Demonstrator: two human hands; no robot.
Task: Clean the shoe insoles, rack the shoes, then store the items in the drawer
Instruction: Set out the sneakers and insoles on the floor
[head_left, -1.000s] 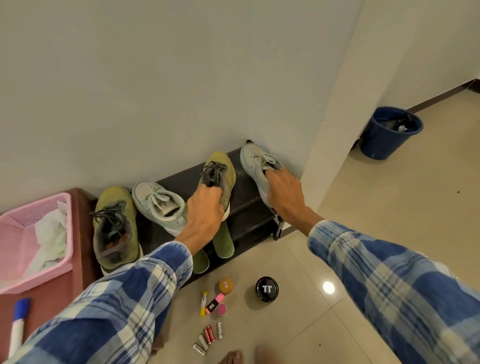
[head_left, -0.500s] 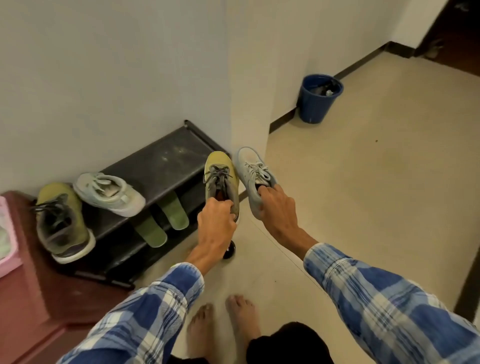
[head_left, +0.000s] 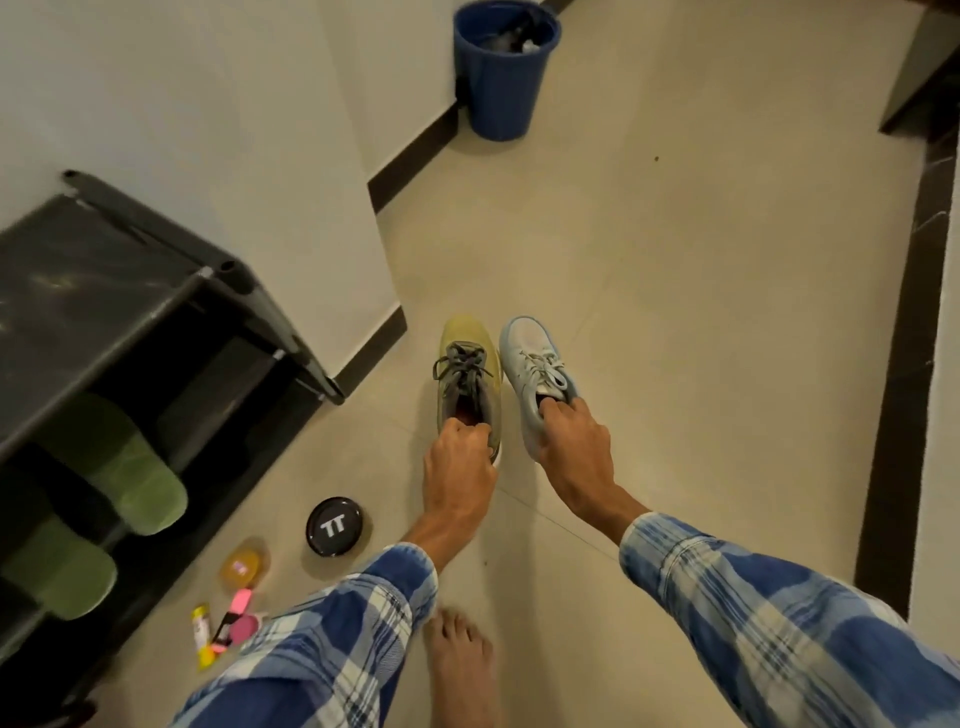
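left hand (head_left: 457, 467): gripping olive shoe (head_left: 467, 353) by collar | right hand (head_left: 571, 441): gripping pale shoe (head_left: 530, 358) likewise | change: carried farther from rack (head_left: 104, 291), lower now, perhaps touching floor (head_left: 701, 312)

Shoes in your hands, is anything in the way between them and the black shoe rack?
Nothing visible is. The left hand holds the yellow shoe and the right hand the pale blue shoe; bare floor lies between them and the shoe rack. The round black tin sits on the floor nearer the person.
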